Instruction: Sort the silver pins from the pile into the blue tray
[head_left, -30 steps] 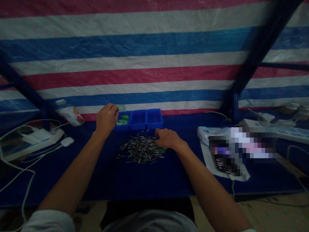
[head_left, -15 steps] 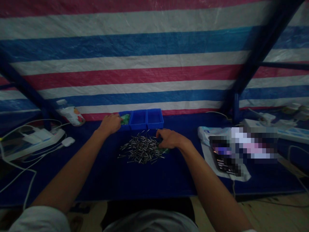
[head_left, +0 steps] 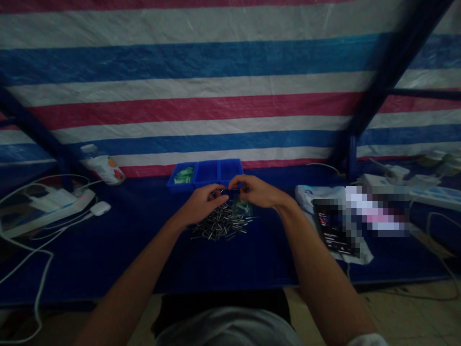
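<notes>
Over a heap of thin metal nails or screws [head_left: 219, 227], my two hands face each other, fingertips close together. The fingers of my left hand [head_left: 201, 204] are bent into a pinch; whatever lies between them is too small to make out. My right hand [head_left: 261, 192] is also closed, thumb and fingers bent, with a small clear greenish plastic bag [head_left: 242, 207] hanging under it. Behind the hands stand a blue bin [head_left: 173, 181] with green plastic bags [head_left: 184, 175] in it and two more blue bins [head_left: 207, 173], side by side.
To the left lie a power strip [head_left: 77, 206] with white cables and a plastic bottle [head_left: 104, 166]. A phone [head_left: 333, 226] rests on white packaging [head_left: 306, 194] at the right, with another power strip [head_left: 428, 194] beyond. Striped sheeting [head_left: 216, 105] hangs behind the table.
My left hand has come from the left bin to the right, over the heap. My right hand has risen a little, the greenish bag with it.
</notes>
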A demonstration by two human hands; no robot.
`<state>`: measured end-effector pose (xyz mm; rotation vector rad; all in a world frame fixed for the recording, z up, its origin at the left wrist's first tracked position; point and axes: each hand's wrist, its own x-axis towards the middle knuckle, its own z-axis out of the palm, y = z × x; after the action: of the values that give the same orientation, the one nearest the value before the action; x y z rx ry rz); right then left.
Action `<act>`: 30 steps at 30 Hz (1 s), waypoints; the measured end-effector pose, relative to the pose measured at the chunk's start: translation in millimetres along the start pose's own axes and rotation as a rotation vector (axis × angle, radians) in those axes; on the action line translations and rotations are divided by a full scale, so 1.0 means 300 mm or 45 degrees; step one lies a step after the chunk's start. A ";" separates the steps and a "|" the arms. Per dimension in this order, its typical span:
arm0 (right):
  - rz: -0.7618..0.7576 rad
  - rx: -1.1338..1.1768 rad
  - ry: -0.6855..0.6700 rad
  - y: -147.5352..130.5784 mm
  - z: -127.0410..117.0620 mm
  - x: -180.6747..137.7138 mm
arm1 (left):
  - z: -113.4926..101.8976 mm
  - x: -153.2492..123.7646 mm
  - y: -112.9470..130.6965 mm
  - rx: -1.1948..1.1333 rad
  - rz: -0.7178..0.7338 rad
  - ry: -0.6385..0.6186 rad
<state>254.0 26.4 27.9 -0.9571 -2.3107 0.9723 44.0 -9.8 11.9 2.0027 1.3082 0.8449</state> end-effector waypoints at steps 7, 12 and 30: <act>-0.096 0.305 0.482 -0.028 0.100 0.069 | 0.032 0.039 -0.022 -0.476 -0.065 0.022; -0.001 0.408 0.459 -0.017 0.169 0.105 | -0.001 0.029 -0.080 -0.492 -0.111 0.307; 0.083 0.385 0.550 -0.024 0.218 0.106 | -0.034 -0.010 -0.115 -0.283 -0.065 0.417</act>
<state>189.1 17.9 -4.7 -1.0027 -1.7318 0.9910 16.2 0.6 -8.6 1.7002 1.3648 1.2746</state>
